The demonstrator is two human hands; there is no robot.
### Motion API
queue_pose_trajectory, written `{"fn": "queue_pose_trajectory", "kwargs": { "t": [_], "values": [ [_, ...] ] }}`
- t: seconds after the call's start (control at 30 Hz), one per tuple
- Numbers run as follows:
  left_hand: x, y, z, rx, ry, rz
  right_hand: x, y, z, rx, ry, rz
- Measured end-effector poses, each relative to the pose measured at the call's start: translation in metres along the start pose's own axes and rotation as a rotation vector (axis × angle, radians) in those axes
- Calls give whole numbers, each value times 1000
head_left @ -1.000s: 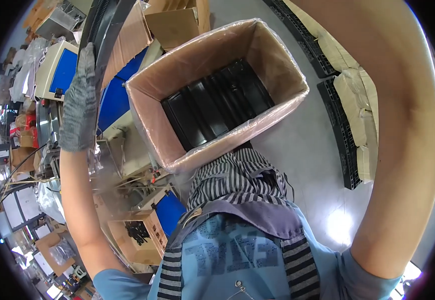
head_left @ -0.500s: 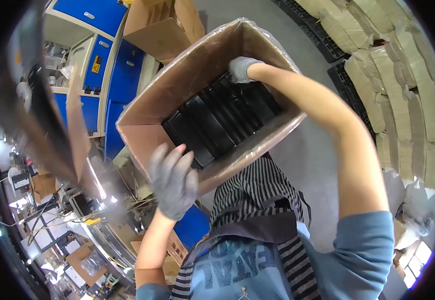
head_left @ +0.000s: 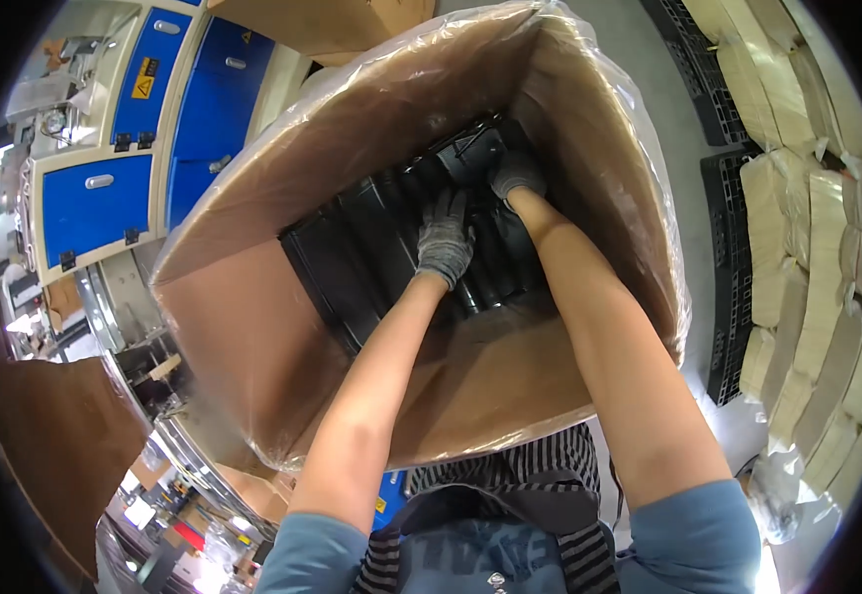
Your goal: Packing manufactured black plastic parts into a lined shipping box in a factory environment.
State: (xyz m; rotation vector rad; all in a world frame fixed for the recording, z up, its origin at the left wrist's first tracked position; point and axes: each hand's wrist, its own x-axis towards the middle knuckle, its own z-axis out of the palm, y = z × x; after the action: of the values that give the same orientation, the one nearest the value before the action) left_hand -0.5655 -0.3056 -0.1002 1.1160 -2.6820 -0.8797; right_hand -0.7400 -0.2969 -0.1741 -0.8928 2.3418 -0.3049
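A big cardboard box (head_left: 243, 307) lined with clear plastic stands open in front of me, and both my arms reach down into it. Glossy black plastic parts (head_left: 352, 252) with ridges lie side by side across its bottom. My left hand (head_left: 446, 243), in a grey glove, rests on the middle of these parts with its fingers stretched out. My right hand (head_left: 517, 178), gloved likewise, touches the black parts near the far right corner of the box. Its fingers are in shadow and partly hidden, so their grip does not show.
Blue-doored cabinets (head_left: 94, 203) stand on the left. Beyond the box is another cardboard carton (head_left: 332, 25). On the right, bundled beige packs (head_left: 792, 238) are stacked beside black pallets (head_left: 726, 257). A loose brown cardboard piece (head_left: 54, 436) is at the lower left.
My left hand has gone from above the box's near left edge down onto the black parts. My right hand is deeper inside, and the box appears larger and closer.
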Motion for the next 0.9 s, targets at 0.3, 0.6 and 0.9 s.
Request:
{"fn": "queue_pose_trajectory", "kwargs": {
  "t": [0.3, 0.6, 0.9],
  "values": [
    [15, -36, 37, 141, 6, -15, -48, -31, -70, 272, -624, 181],
    [29, -36, 48, 143, 86, 79, -43, -9, -34, -199, -204, -16],
    [25, -17, 42, 73, 61, -165, -30, -1, -28, -363, -38, -310]
  ]
}}
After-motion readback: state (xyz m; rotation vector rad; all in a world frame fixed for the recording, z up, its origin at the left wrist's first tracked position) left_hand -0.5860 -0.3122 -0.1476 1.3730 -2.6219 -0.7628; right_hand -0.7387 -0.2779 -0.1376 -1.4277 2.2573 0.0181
